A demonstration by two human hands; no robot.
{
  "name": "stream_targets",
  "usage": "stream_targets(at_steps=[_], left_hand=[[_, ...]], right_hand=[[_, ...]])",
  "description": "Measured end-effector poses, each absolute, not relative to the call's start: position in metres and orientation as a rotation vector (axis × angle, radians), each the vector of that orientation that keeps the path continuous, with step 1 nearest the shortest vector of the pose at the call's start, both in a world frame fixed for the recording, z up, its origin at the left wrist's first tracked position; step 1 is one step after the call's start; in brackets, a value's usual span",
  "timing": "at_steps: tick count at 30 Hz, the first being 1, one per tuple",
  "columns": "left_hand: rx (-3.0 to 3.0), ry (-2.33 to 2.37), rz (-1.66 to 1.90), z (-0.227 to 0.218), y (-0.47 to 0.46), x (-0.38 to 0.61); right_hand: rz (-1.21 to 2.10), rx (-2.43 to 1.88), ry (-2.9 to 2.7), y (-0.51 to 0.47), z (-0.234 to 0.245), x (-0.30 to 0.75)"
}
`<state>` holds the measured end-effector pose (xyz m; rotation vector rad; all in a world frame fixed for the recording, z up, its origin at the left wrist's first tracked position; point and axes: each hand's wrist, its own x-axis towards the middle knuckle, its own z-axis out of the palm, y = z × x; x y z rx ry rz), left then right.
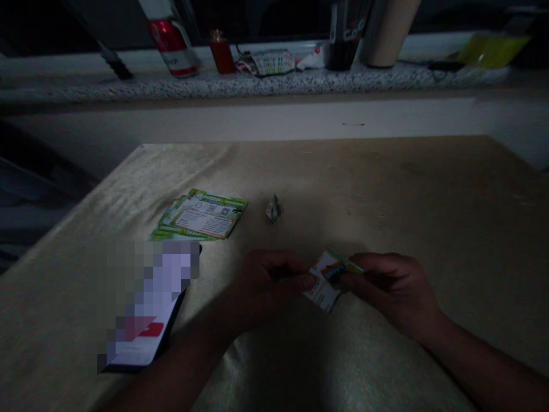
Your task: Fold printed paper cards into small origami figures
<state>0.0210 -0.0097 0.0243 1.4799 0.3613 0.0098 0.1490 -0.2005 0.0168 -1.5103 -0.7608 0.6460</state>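
A small folded piece of printed paper [325, 294], white with orange, green and dark patches, is held above the table between both hands. My left hand [274, 283] pinches its left side between thumb and fingers. On the right side, my right hand [392, 280] grips it with the thumb on top and the fingers behind. Beyond the hands stands a small folded paper figure [274, 210] with a pointed top. To its left lies a fanned stack of green and white printed flyers [210, 213].
A phone [148, 320] with a lit, partly pixelated screen lies by my left forearm. The table [407, 189] meets a white wall. On the granite sill [274, 83] stand a red and silver can [171, 48], a small red bottle [222, 52], a dark drink glass [343, 46] and crumpled wrappers [270, 62].
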Motion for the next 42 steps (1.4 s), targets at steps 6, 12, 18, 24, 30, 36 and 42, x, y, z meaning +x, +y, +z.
stream_targets(at_steps=[6, 12, 18, 24, 30, 36, 42], left_hand=[[1.456, 0.409, 0.026, 0.022, -0.013, 0.023], [1.463, 0.409, -0.011, 0.021, -0.015, 0.023], [1.493, 0.427, 0.024, 0.021, -0.016, 0.021], [1.466, 0.433, 0.078, 0.018, -0.018, 0.021], [1.42, 0.467, 0.087, 0.016, -0.023, 0.021], [1.439, 0.425, 0.067, 0.015, -0.026, 0.019], [1.581, 0.345, 0.107, 0.017, -0.025, 0.015]], right_hand=[[0.373, -1.6, -0.812, -0.201, 0.023, 0.149], [0.451, -1.566, -0.779, -0.2, 0.024, 0.15], [0.606, -1.526, -0.688, -0.199, 0.024, 0.151], [0.628, -1.456, -0.662, -0.199, 0.021, 0.151], [0.533, -1.495, -0.667, -0.199, 0.017, 0.146], [0.542, -1.533, -0.659, -0.199, 0.021, 0.147], [0.613, -1.505, -0.616, -0.2, 0.02, 0.148]])
